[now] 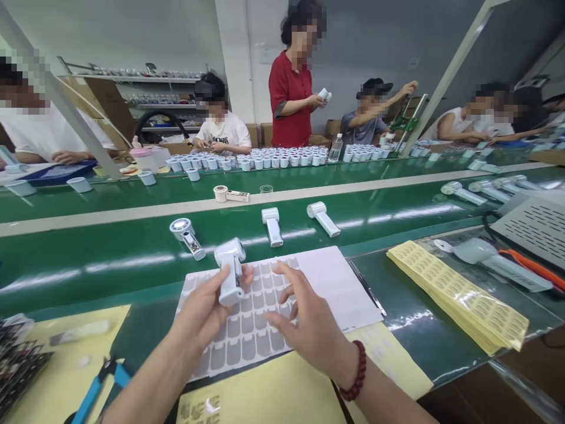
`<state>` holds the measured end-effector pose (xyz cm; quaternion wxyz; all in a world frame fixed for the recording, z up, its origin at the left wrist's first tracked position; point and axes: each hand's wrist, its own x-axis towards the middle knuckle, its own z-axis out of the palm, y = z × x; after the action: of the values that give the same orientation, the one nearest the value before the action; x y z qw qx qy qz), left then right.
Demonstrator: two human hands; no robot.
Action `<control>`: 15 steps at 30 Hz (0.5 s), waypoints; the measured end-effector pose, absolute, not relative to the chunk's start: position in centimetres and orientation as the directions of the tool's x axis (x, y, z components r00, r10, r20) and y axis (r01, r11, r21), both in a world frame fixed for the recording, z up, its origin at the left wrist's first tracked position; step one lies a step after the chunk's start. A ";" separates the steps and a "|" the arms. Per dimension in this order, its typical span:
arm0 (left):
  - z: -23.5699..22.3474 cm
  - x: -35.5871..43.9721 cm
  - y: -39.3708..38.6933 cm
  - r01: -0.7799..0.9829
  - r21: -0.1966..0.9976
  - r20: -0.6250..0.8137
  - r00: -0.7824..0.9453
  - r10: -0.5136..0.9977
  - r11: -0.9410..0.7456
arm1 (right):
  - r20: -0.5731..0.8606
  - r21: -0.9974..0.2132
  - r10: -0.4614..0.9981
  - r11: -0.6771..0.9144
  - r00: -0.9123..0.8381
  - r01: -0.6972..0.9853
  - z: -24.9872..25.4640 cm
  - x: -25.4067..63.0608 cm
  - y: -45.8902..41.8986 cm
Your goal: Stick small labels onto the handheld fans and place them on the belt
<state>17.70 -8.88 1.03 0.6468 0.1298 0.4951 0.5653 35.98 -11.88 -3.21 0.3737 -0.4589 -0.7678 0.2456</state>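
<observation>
Two hands: both mine, above the sheet of grey stickers (233, 350); my left hand (205, 306) is wrapped round a handle, my right hand (311, 318) is apart from it, fingers loosely bent, nothing visible in them.
Light-blue device (229, 285): in my left grip, round head pointing away from me; its smooth-looking casing could slip or twist should that hold slacken.
Grey stickers: beneath both hands; a low right fingertip might crease or lift one.
Bead bracelet (354, 371): on my right wrist, near the yellow paper (399, 362); a dropped wrist could drag that paper.
Slim dark tool (367, 288): right of my right hand; a wide sweep might knock it.
Green belt (110, 253): beyond both hands; a careless forward reach could bump the open-handled device (188, 238) there.
</observation>
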 end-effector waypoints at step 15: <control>-3.6 14.9 3.4 0.148 0.982 -0.012 -0.583 0.812 0.121 | 0.094 -0.468 0.985 0.172 -0.144 0.867 -5.2 38.8 -2.2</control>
<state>14.87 3.36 -3.55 0.2942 0.3488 0.6883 0.5639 38.79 -2.25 -5.16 0.1928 -0.6250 -0.7408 0.1530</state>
